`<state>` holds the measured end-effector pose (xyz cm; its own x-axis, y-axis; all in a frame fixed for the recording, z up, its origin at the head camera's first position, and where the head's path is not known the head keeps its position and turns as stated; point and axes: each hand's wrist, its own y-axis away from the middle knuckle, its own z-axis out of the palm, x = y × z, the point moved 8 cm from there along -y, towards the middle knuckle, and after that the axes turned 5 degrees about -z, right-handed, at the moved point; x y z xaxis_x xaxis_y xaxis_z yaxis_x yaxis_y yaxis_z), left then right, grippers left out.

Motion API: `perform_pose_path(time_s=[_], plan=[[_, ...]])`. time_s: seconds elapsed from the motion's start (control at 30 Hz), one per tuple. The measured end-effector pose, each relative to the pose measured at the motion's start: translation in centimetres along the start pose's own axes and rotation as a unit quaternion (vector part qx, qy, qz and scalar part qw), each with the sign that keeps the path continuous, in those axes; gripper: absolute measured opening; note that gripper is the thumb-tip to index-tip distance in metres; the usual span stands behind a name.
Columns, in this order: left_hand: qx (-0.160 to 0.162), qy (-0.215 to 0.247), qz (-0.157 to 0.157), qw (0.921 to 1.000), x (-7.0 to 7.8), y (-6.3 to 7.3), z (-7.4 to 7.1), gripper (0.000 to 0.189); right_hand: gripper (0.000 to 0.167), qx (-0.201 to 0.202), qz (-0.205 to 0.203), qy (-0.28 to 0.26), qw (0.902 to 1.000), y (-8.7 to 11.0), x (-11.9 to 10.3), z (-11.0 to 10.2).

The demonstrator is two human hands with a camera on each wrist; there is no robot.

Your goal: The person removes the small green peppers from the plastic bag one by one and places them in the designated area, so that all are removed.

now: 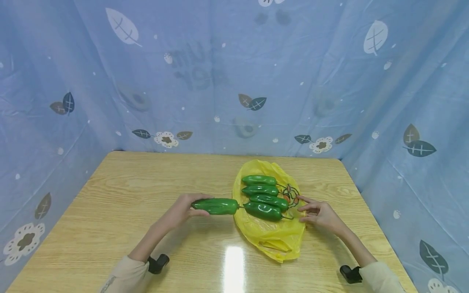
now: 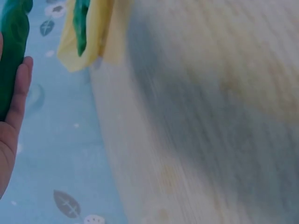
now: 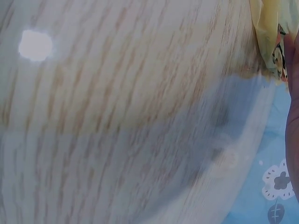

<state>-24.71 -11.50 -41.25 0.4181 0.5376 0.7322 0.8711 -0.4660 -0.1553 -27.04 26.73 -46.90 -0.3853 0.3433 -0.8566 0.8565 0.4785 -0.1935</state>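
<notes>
My left hand [image 1: 181, 210] grips a long green chili pepper [image 1: 221, 206] by its tapered end, its stem pointing right toward the bag. The left wrist view also shows that pepper [image 2: 14, 42] along my fingers. Several similar green peppers [image 1: 263, 211] lie side by side on a flattened yellow plastic bag [image 1: 269, 238], stems to the right. At the bag's right edge is my right hand [image 1: 322, 216], fingers extended and slightly bent, touching or very close to the plastic. The right wrist view shows only part of this hand [image 3: 294, 84] beside the printed bag.
A wooden table [image 1: 157, 175] carries the bag right of its middle. Blue patterned curtains [image 1: 205, 81] hang behind and along both sides. Black wrist straps [image 1: 158, 264] sit at both cuffs. A bright light reflection shows near the table's front.
</notes>
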Motion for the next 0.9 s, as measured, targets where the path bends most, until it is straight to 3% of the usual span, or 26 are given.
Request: perform_pose_path(time_s=[0.33,0.57,0.9], plan=[[0.032,-0.004,-0.015,0.9994,-1.6,-2.3,-1.4,0.049,0.03,0.001,-0.009,0.008,0.9999,0.3,0.1,0.2],[0.029,-0.006,-0.022,0.9993,-2.3,-4.3,-2.5,0.05,0.031,0.003,-0.003,0.006,1.0,0.2,-0.5,0.1],[0.034,0.0,-0.033,0.9989,-4.4,-6.9,-3.6,0.048,0.029,0.0,0.008,-0.008,0.9999,0.2,0.0,0.2]])
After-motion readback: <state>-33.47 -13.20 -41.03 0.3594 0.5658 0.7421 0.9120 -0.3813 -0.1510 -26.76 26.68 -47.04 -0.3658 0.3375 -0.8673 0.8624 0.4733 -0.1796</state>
